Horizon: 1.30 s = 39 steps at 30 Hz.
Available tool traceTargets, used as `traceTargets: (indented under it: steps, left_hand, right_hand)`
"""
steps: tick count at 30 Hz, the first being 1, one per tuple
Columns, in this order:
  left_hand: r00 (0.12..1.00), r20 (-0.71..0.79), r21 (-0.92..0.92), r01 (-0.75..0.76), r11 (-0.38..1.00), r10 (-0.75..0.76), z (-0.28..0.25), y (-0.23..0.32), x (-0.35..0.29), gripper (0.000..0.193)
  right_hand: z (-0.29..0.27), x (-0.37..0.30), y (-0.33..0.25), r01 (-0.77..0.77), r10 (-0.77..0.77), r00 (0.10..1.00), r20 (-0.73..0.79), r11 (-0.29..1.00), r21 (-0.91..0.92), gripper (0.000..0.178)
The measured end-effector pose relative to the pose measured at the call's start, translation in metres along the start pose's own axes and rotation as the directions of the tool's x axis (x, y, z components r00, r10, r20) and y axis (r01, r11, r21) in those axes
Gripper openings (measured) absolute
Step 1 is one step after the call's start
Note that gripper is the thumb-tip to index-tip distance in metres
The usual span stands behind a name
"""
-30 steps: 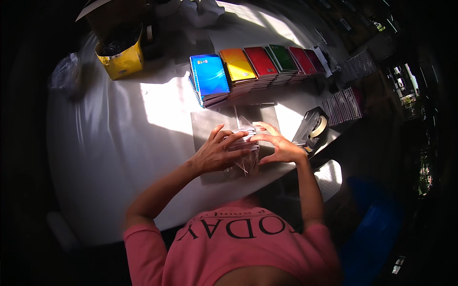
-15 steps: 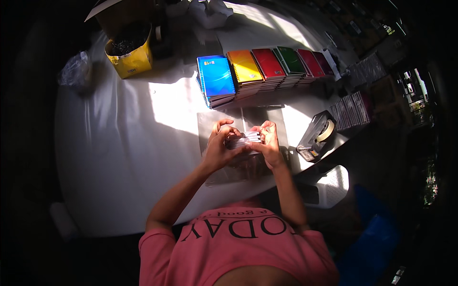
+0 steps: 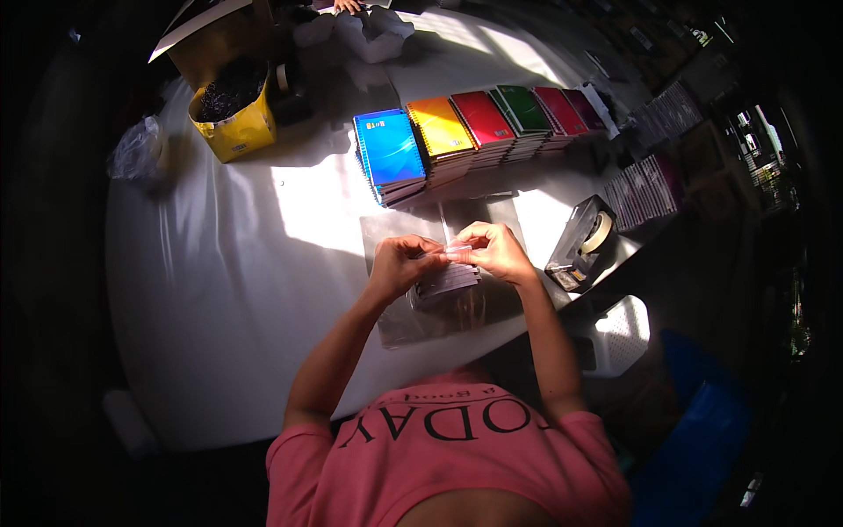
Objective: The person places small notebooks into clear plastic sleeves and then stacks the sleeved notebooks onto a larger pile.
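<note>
In front of me a small stack of notebooks (image 3: 450, 281), its white page edges facing up, stands over a clear plastic sheet (image 3: 408, 329) on the table. My left hand (image 3: 402, 263) is at the stack's far left edge, its thumb and fingers pinched together on thin clear film (image 3: 457, 249). From the other side my right hand (image 3: 497, 252) pinches the same film, its fingertips close to the left ones. The fingers partly hide the film and the far edge of the stack.
Beyond my hands stand piles of spiral notebooks, with blue (image 3: 389, 147), yellow (image 3: 439, 126), red and green covers. A tape dispenser (image 3: 575, 250) stands at the right edge. Far left are a yellow box (image 3: 237, 132) and crumpled plastic (image 3: 136, 151). Another person's hand (image 3: 349, 5) shows at the far edge.
My hands have moved from the stack's sides to its far edge and come together on the film. More of the page edges shows. Another person's hand has appeared at the far side.
</note>
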State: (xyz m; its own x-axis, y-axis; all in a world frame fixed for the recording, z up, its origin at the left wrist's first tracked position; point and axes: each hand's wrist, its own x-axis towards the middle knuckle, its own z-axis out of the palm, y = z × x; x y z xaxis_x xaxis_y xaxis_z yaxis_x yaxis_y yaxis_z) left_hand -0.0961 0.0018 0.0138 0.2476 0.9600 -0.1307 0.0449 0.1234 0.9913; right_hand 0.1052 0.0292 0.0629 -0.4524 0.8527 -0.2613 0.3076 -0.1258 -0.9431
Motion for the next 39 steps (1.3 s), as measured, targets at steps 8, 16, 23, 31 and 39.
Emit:
traceTargets:
  steps: [8, 16, 23, 31, 39]
  left_hand:
    - [0.895, -0.167, 0.621, -0.231, 0.749, 0.414, 0.022, 0.019, -0.016, 0.026]
    - [0.944, -0.049, 0.712, -0.196, 0.674, 0.327, 0.023, 0.059, -0.04, 0.077]
    - [0.808, 0.137, 0.897, -0.347, 0.275, 0.573, 0.027, 0.01, -0.056, 0.042]
    - [0.746, 0.176, 0.873, -0.42, 0.249, 0.642, 0.031, -0.004, -0.056, 0.036]
    - [0.727, 0.226, 0.863, -0.458, 0.213, 0.649, 0.026, 0.001, -0.051, 0.035]
  right_hand:
    - [0.016, -0.015, -0.01, 0.44, -0.673, 0.739, 0.028, 0.451, -0.777, 0.013]
    - [0.029, -0.029, -0.009, 0.32, -0.68, 0.721, 0.138, 0.149, -0.936, 0.006]
    - [0.03, -0.081, -0.02, 0.317, -0.325, 0.929, 0.177, 0.455, -0.832, 0.018]
    - [-0.111, -0.112, 0.12, -0.5, 0.129, 0.287, -0.949, 0.866, -0.033, 0.046]
    - [-0.138, -0.102, 0.149, 0.328, 0.588, 0.523, -0.617, 0.53, 0.782, 0.029]
